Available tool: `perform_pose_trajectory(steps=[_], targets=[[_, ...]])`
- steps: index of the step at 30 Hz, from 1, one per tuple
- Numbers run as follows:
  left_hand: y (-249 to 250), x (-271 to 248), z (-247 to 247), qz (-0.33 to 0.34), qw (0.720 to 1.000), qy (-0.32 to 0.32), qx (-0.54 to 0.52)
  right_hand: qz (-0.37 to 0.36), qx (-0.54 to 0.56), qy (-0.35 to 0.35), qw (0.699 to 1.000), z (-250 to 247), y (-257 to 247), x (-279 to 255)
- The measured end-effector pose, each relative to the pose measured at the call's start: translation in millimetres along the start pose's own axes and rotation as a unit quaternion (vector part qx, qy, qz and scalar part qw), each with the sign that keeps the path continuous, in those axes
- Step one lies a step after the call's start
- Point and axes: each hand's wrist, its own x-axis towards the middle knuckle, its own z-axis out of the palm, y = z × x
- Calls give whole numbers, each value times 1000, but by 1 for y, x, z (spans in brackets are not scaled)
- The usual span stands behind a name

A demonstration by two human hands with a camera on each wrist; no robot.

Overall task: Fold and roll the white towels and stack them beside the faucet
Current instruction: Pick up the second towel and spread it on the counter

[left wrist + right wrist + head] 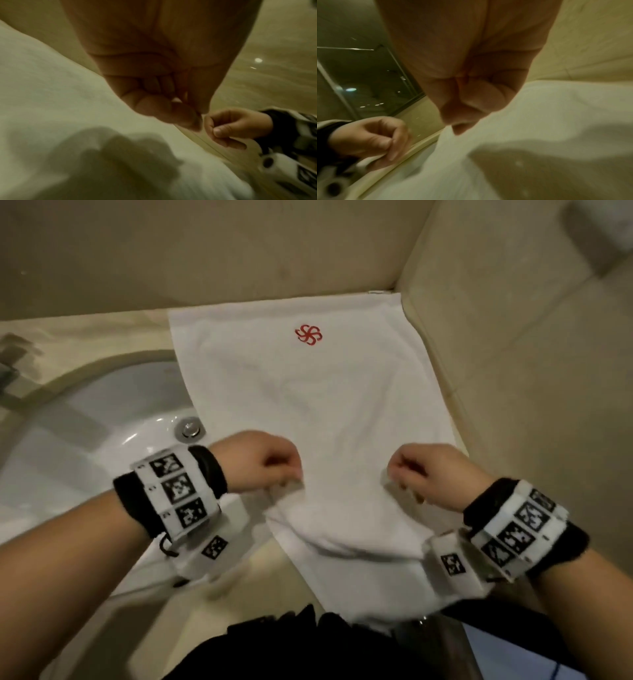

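Nearest the body, the near end of the white towel [329, 405] hangs over the front edge of the counter [68, 337], against dark clothing [291, 642]. Just above that, both hands lift a fold of the cloth off the counter. The left hand [260, 462] has its fingers curled in tight, thumb pressed against the side of the forefinger, pinching the towel's edge on the left; the left wrist view shows the cloth running from under that pinch. The right hand [435, 474] is curled the same way, thumb and forefinger nipping the towel on its right side, the other fingers tucked under. The two hands are level with each other and apart, with a sagging span of cloth between them. Each wrist carries a black band [479, 505] with a white block of square black-and-white markers [178, 491]. Beyond the hands the rest of the towel lies flat on the counter, reaching to the back wall [239, 251], its right edge close along the side wall [513, 371]. A red pinwheel logo [308, 334] sits near the far end. To the left of the towel is the white sink [102, 412], its metal drain plug [189, 429] just beside the towel's left edge, which overlaps the basin's rim. A blurred dark shape at the far left edge cannot be made out.
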Motion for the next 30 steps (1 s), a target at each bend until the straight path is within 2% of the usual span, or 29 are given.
perform_pose_trajectory(steps=[3,5,7,10,12,14,17,19,21,24,27,30], targets=[[25,-19,48,29,991,-113,62,-55,-23,-87,994,34,-7,-44],[33,-29,80,35,985,-134,107,-80,-37,-106,990,63,-7,-68],[35,-38,107,50,979,-101,172,-72,-64,-94,991,94,-9,-86],[34,-46,131,58,964,-17,259,-65,-134,-38,988,130,-19,-96],[40,-49,139,59,956,31,286,-72,-170,-11,983,139,-25,-97],[44,-48,144,80,948,85,295,-72,-183,-18,980,140,-27,-94],[44,-43,148,53,942,82,321,-74,-122,-31,989,125,-25,-92],[40,-39,143,38,949,90,299,-87,-8,6,996,104,-24,-94],[41,-37,131,8,963,121,241,-108,65,50,991,76,-21,-97],[53,-33,98,-48,979,154,128,-84,53,94,991,35,-10,-100],[77,-30,61,0,974,197,108,-19,45,159,986,16,-11,-100],[111,-23,38,74,968,209,114,-4,68,191,979,26,-42,-90]])
